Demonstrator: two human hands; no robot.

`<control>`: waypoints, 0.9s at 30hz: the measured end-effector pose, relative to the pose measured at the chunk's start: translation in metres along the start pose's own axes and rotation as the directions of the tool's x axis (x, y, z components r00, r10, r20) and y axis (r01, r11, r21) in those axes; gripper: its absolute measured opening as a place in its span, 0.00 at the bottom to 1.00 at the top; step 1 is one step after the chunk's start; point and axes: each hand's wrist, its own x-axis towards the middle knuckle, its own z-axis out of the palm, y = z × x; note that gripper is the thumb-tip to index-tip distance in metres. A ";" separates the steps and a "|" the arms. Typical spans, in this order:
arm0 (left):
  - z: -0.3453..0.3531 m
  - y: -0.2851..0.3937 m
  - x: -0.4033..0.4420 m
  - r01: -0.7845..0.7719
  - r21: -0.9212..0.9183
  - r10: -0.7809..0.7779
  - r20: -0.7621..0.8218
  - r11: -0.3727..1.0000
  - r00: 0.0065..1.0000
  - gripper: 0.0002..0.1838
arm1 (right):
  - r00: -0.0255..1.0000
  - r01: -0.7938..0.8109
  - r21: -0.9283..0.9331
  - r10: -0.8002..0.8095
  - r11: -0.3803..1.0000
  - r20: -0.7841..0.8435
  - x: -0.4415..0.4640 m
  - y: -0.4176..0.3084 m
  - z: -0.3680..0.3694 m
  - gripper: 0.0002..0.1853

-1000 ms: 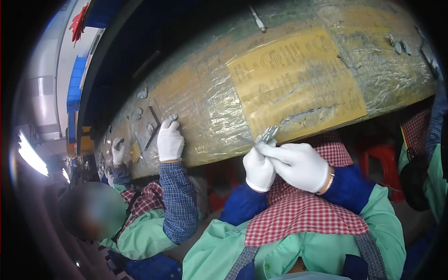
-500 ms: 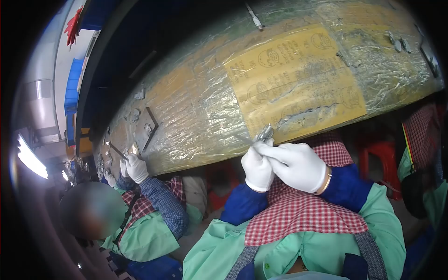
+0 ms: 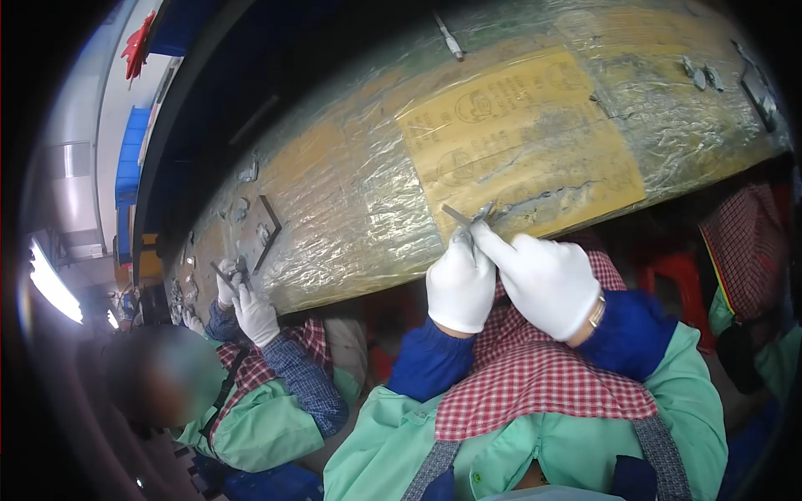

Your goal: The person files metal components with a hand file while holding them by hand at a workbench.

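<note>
Plastic-covered table [image 3: 334, 217], yellow printed paper [image 3: 518, 125] laid on it. Head view: small grey piece [image 3: 460, 238] pinched in gloved left hand [image 3: 460, 288], near paper's lower edge; flat strip [image 3: 455, 215] gripped by gloved right hand [image 3: 543, 284], fingers closed, just beside the piece.

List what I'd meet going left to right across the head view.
Bright light, red glove-like item, co-worker's gloved hands, left hand, right hand, small gray pieces, dark angular piece.
</note>
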 end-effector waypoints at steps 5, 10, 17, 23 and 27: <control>0.000 -0.003 0.002 0.015 0.026 -0.015 -0.002 1.000 1.000 0.11 | 0.999 -0.048 -0.014 0.048 0.999 0.016 -0.010 -0.002 -0.003 0.27; 0.002 -0.003 0.002 -0.020 0.114 0.018 0.018 0.993 1.000 0.10 | 0.998 -0.057 -0.008 0.057 0.998 0.030 -0.030 0.002 -0.018 0.31; 0.006 -0.003 0.002 -0.063 0.127 0.065 -0.013 0.990 0.998 0.12 | 0.996 -0.080 -0.020 0.079 0.997 -0.028 -0.007 0.002 0.000 0.28; 0.012 -0.011 -0.001 -0.090 0.138 0.102 -0.079 0.986 0.992 0.10 | 0.992 -0.129 -0.063 0.128 0.990 -0.014 -0.068 0.020 -0.030 0.30; 0.012 -0.010 -0.001 -0.100 0.125 0.113 -0.104 0.987 0.988 0.10 | 0.996 -0.043 -0.002 0.043 0.999 -0.083 -0.055 0.016 -0.030 0.31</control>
